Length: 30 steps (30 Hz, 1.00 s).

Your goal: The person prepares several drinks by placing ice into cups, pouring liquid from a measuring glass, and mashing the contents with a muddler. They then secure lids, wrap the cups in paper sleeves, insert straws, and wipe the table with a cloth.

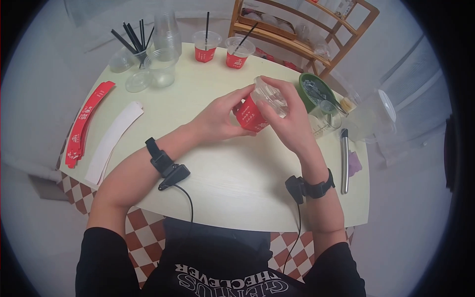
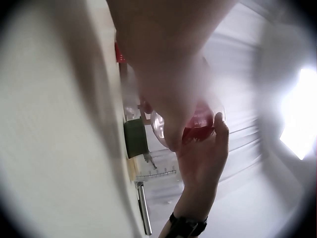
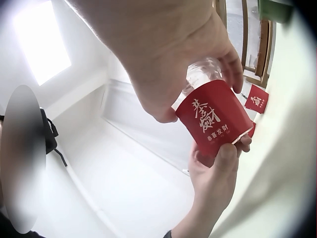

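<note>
Above the middle of the table, both hands hold a clear plastic cup (image 1: 273,95) tilted inside a red printed sleeve (image 1: 250,117). My left hand (image 1: 221,119) grips the sleeve from the left, and the right wrist view shows its thumb (image 3: 225,157) at the sleeve's lower edge. From the other side my right hand (image 1: 291,115) curls round the clear plastic end that sticks out of the sleeve. White characters face the right wrist camera. In the left wrist view the forearm and hand hide much of the cup.
Red sleeves (image 1: 85,126) and white strips (image 1: 113,143) lie at the left. Behind are stacked clear cups (image 1: 167,34), black straws (image 1: 131,38) and two red-sleeved cups (image 1: 205,53). At the right stand a green bowl (image 1: 305,94), a measuring cup (image 1: 321,123) and a silver tool (image 1: 345,166).
</note>
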Each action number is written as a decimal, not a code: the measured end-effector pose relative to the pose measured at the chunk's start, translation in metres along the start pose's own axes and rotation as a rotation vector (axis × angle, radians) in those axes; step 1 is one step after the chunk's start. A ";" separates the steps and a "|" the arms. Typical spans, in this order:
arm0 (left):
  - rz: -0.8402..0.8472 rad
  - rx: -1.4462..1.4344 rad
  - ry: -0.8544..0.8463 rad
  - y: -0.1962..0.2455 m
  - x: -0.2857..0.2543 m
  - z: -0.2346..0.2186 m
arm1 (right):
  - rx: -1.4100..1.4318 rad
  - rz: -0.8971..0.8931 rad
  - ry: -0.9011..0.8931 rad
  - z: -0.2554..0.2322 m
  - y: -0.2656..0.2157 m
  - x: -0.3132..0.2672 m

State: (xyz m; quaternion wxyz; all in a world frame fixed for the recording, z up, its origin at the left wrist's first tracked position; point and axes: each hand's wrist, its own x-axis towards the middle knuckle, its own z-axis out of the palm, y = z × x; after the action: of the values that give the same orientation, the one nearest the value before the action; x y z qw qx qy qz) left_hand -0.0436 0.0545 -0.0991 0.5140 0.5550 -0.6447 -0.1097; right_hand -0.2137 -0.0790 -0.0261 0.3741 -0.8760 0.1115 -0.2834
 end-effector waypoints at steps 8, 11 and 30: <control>-0.217 0.187 -0.017 -0.009 0.002 -0.006 | -0.231 -0.155 0.132 0.023 0.028 0.001; -0.399 0.170 0.006 -0.008 0.013 -0.042 | -0.253 -0.169 0.186 0.039 0.045 0.000; -0.779 0.775 0.407 -0.134 0.052 -0.322 | 0.439 0.079 0.087 0.064 0.093 -0.004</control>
State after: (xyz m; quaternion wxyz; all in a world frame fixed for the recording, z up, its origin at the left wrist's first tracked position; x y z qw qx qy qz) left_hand 0.2967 0.1015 -0.0223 0.3087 0.9086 -0.2745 0.0620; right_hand -0.1783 -0.1038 -0.1301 0.5616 -0.7553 0.0974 -0.3236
